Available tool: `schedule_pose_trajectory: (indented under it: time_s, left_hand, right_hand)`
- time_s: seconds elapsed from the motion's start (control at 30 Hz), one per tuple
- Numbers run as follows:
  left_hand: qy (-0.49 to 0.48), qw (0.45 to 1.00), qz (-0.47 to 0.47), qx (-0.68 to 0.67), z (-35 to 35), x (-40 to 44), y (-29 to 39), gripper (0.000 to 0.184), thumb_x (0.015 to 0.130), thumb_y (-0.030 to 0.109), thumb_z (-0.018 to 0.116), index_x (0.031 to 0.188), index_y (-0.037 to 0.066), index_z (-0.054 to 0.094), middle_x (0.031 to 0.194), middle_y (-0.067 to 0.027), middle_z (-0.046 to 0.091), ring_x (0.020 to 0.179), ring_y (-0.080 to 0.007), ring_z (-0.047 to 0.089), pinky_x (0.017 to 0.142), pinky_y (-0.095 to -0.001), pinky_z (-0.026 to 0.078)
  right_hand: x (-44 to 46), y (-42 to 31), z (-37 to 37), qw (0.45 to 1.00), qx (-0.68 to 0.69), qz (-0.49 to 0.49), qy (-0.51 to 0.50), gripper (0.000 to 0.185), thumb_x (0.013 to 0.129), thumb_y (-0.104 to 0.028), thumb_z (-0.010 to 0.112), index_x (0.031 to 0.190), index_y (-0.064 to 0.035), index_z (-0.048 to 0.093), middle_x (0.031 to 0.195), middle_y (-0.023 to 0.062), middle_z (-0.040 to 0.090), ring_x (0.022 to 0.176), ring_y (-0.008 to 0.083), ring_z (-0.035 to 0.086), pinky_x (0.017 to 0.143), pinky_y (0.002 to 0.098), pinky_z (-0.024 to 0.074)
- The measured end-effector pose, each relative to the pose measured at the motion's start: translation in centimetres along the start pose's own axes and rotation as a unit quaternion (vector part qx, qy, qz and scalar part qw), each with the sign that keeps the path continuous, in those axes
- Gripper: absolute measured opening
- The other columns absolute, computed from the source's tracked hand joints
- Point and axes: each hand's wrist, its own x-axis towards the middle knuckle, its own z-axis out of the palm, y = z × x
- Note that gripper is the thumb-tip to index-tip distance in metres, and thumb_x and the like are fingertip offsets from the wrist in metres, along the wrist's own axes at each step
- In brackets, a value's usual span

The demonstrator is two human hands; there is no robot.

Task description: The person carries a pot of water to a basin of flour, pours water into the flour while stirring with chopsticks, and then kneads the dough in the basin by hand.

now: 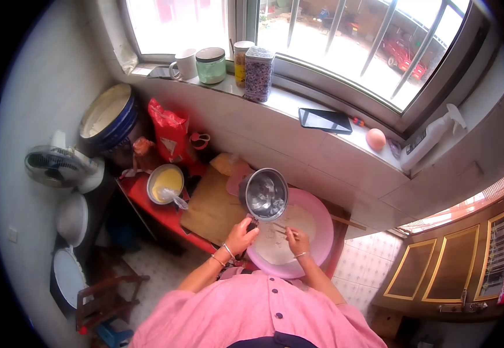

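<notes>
A steel pot is tilted above the left part of a pink basin, and its inside shows shiny. My left hand is closed round the pot's dark handle. Pale flour lies in the basin. Over the flour, my right hand is closed on thin sticks that look like chopsticks and point left under the pot. A brown board lies left of the basin on the red table.
At the left are a bowl of yellow stuff, a red bag, a blue bucket and a fan. Jars, a phone, an egg and a spray bottle stand or lie on the windowsill.
</notes>
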Motion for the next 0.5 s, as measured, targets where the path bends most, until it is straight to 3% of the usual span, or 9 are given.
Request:
schedule_pose_trajectory:
  time_s: [0.07,0.17,0.27,0.3,0.5]
  left_hand:
    - [-0.003,1.000,0.004,0.001,0.0,0.0,0.1,0.016,0.091,0.014,0.059,0.088,0.005,0.046,0.064,0.0015,0.051,0.051,-0.0050,0.047,0.044,-0.0221,0.038]
    - [-0.005,0.999,-0.003,-0.043,0.2,0.2,0.4,0.016,0.091,0.014,0.059,0.088,0.005,0.046,0.063,0.0016,0.050,0.051,-0.0051,0.046,0.044,-0.0219,0.038]
    - [0.010,1.000,-0.012,-0.008,0.4,0.3,-0.7,0.019,0.088,0.018,0.059,0.087,0.002,0.050,0.060,-0.0043,0.056,0.051,-0.0118,0.054,0.047,-0.0282,0.042]
    - [0.013,1.000,0.007,0.006,0.6,0.4,-1.3,0.019,0.088,0.019,0.059,0.087,0.002,0.050,0.059,-0.0047,0.055,0.050,-0.0119,0.054,0.047,-0.0285,0.042]
    - [0.022,1.000,0.011,0.016,1.1,-0.2,-0.3,0.019,0.088,0.019,0.059,0.087,0.002,0.051,0.058,-0.0052,0.054,0.050,-0.0113,0.053,0.046,-0.0287,0.041]
  right_hand:
    - [2.1,1.4,-2.9,0.985,-0.141,-0.068,0.069,0.016,0.087,-0.018,0.063,0.091,-0.0037,0.069,0.073,0.0183,0.066,0.064,0.0277,0.066,0.059,0.0338,0.0508]
    - [3.4,-1.0,-7.3,0.969,-0.178,-0.106,0.133,0.018,0.087,-0.020,0.062,0.090,-0.0039,0.069,0.074,0.0192,0.066,0.064,0.0307,0.066,0.059,0.0353,0.0509]
    - [2.7,0.7,-5.8,0.981,-0.158,-0.030,0.109,0.017,0.087,-0.019,0.062,0.090,-0.0044,0.069,0.079,0.0188,0.067,0.069,0.0317,0.066,0.061,0.0359,0.0513]
    - [1.9,2.0,-3.5,0.964,-0.178,-0.136,0.143,0.015,0.087,-0.019,0.063,0.091,-0.0052,0.069,0.083,0.0177,0.067,0.071,0.0305,0.066,0.063,0.0351,0.0512]
    - [-3.1,-2.7,0.1,0.994,-0.071,-0.085,0.007,0.014,0.087,-0.017,0.064,0.092,-0.0052,0.069,0.082,0.0154,0.067,0.069,0.0280,0.066,0.063,0.0335,0.0513]
